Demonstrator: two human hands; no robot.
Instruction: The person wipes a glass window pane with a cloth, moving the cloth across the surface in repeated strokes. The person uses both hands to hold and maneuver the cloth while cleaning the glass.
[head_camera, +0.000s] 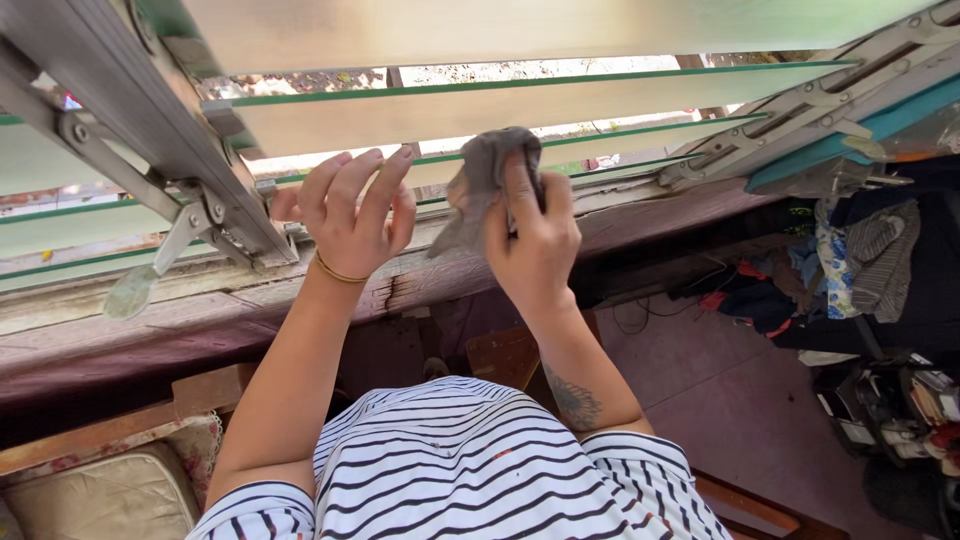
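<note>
**Grey cloth held up to a louvre window**

Head view: A grey cloth (487, 180) sits just above centre, bunched in the right hand (532, 240), whose fingers are closed around it, gripping it against the edge of a glass louvre slat (520, 105). The cloth's loose corner hangs down toward 7 o'clock. Just beside it, toward 9 o'clock, the left hand (350, 210) is raised with fingers together and slightly curled, holding nothing; its fingertips rest at or very near the lower slat, though I cannot tell if they touch. A thin gold bangle (338, 272) circles that wrist.

The slats run across the top, from 10 to 2 o'clock, tilted open in a grey metal frame (150, 120). Below them lies a worn wooden sill (200, 320). At 6 o'clock is the person's striped shirt (470, 460). At 3 o'clock, a heap of clothes (860, 260) lies well apart.

The step in hand looks like wiping the slat; moving along it likely calls for a steady grip and light pressure on the glass.
</note>
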